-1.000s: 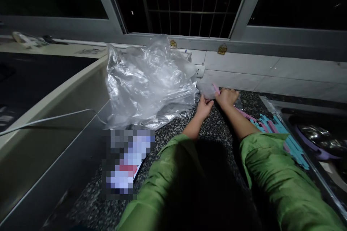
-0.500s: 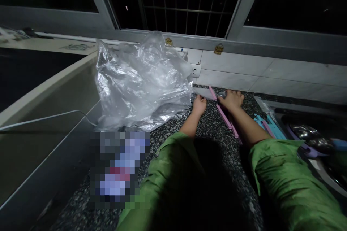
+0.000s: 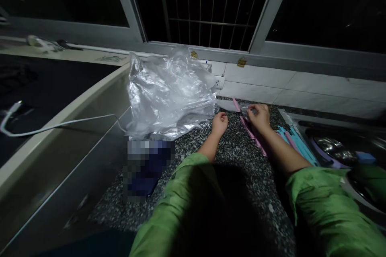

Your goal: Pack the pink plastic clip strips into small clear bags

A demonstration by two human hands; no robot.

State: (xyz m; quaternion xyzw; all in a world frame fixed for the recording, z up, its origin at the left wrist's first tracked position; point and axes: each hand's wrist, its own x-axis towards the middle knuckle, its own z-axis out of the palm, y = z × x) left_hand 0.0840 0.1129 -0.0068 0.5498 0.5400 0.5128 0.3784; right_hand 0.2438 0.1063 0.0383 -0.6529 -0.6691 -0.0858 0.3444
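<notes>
My left hand [image 3: 220, 123] is closed, its fingers curled just above the counter beside the right edge of a large, crumpled clear plastic bag [image 3: 171, 96]. I cannot make out whether anything is in it. Further right, my right hand [image 3: 260, 117] has thumb and fingers drawn together at a small piece of clear plastic [image 3: 245, 107]. A pink strip [image 3: 236, 105] lies between the hands, at the end of a flat whitish sheet [image 3: 226, 105]. More pink plastic strips [image 3: 247, 127] lie on the counter beside my right wrist.
Teal strips [image 3: 301, 144] lie right of my right forearm, near a sink holding a shiny metal bowl [image 3: 333, 148]. A white cable [image 3: 81, 121] runs over the raised ledge on the left. A blurred dark object [image 3: 150, 168] lies below the bag. A socket [image 3: 219, 82] is on the tiled wall.
My right hand has lifted from its flat, spread pose and its fingers have drawn together at the clear plastic. My left hand has turned, its fingers curled upward. The view has shifted left.
</notes>
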